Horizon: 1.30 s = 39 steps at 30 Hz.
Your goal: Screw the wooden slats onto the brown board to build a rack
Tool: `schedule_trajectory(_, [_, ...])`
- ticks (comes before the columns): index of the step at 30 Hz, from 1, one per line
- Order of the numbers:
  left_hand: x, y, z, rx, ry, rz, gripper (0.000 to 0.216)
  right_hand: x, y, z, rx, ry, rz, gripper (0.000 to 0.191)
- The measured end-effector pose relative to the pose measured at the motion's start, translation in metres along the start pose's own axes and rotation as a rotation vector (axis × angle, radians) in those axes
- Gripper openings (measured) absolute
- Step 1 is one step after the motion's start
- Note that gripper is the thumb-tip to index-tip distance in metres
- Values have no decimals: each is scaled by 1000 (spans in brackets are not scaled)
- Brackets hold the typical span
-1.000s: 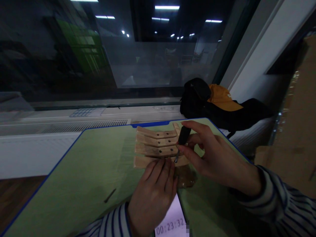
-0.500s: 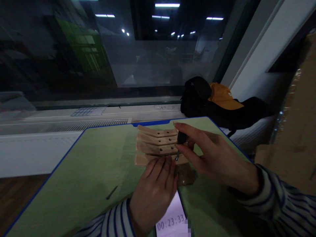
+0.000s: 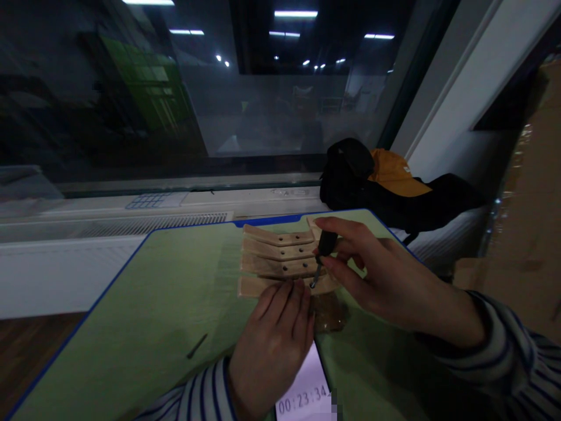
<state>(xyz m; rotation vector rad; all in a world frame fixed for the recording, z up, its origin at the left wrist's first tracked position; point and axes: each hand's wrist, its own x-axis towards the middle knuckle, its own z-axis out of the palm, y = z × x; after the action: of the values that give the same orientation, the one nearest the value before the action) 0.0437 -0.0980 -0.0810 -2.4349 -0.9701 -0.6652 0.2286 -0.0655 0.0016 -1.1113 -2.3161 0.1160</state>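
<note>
Several angled wooden pieces [image 3: 259,263] with dark holes lie side by side on the green tabletop. My right hand [image 3: 372,266] grips a small screwdriver [image 3: 326,241] by its black handle, between thumb and fingers. Its shaft slants down to a small metal fastener [image 3: 312,285] on the nearest wooden piece [image 3: 254,286]. My left hand [image 3: 278,333] presses its bunched fingers onto that same piece, just left of the tip. What lies under those fingertips is hidden. Below the piece, a crumpled clear-brown plastic packet [image 3: 329,313] rests near my left fingers.
A phone [image 3: 307,380] showing a running timer lies partly under my left hand. A thin dark metal piece [image 3: 197,346] lies on the green tabletop [image 3: 153,292] to the left. Beyond the blue edge are a black bag [image 3: 346,175], an orange cap [image 3: 397,169] and a radiator [image 3: 188,220].
The screwdriver's handle has tilted to the right while its tip stays at the fastener. My right hand has shifted slightly right. My left hand keeps its place.
</note>
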Motion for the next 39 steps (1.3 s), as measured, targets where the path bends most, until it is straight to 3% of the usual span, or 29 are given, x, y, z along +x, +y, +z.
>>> schedule_trajectory(19, [-2, 1, 1, -2, -18, -5, 34, 1, -1, 1, -82, 81, -62, 49])
schedule_trajectory(39, [0, 2, -1, -26, 1, -13, 34, 2, -1, 2, -15, -26, 55, 56])
